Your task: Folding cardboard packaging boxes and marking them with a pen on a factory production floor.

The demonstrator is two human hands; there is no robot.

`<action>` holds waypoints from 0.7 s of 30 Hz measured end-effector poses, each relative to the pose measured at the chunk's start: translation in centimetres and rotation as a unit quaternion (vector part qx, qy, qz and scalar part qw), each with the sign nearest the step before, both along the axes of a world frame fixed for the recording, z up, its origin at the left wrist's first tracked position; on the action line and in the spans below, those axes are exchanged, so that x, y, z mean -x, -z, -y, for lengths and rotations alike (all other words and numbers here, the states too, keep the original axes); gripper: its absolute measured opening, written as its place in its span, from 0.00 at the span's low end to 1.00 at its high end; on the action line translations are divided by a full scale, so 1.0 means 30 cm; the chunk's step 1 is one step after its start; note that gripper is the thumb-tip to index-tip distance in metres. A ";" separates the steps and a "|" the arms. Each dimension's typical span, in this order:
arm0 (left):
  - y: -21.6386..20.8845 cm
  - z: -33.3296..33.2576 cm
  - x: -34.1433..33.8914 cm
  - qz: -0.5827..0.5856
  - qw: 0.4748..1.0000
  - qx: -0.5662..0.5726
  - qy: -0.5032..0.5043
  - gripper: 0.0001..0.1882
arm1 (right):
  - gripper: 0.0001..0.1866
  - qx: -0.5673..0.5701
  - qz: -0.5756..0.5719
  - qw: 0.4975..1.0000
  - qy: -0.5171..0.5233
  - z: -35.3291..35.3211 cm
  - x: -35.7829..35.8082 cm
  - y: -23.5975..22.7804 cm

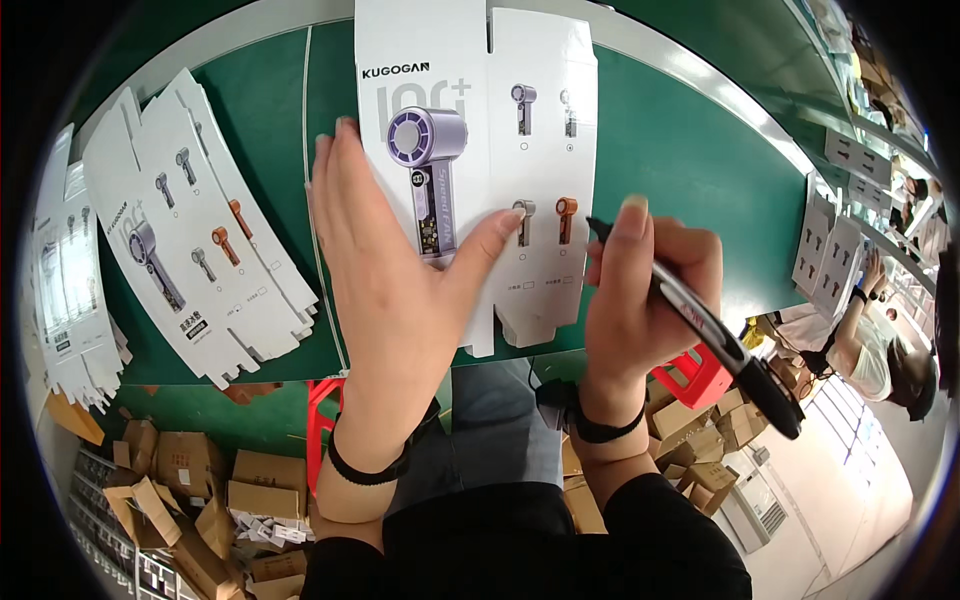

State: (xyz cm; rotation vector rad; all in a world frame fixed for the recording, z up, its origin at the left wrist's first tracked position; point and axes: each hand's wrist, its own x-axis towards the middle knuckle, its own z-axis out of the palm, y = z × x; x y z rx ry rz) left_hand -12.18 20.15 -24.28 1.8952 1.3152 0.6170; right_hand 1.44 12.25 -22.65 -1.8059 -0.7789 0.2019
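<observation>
Head view: one flattened white fan carton (490, 165) lies on the green surface (690, 150), its lower flaps near the front edge, its top running out of view. The left hand (395, 270) presses flat on it, fingers close together and thumb spread; the right hand's (650, 290) fingers are clamped on a black-and-silver marker (722, 348), tip beside the carton's right edge, contact impossible to tell. Green stretches rightward toward more cartons (825, 250); leftward, only a narrow strip separates it from a fanned carton stack (195, 225), with another stack (72, 290) beyond. Cardboard boxes (268, 470) crowd the floor behind.
</observation>
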 end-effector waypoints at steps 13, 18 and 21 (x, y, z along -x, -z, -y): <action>-0.138 -0.060 0.212 0.221 0.964 0.058 -0.137 0.34 | 0.13 0.001 -0.025 1.000 0.002 0.070 0.003 0.025; -0.221 -0.159 0.358 0.049 0.965 -0.042 -0.256 0.30 | 0.14 0.023 -0.011 1.000 -0.003 -0.070 -0.070 0.031; -0.171 -0.105 0.286 0.144 0.972 0.024 -0.182 0.32 | 0.13 0.067 -0.054 0.996 -0.012 -0.124 -0.044 0.024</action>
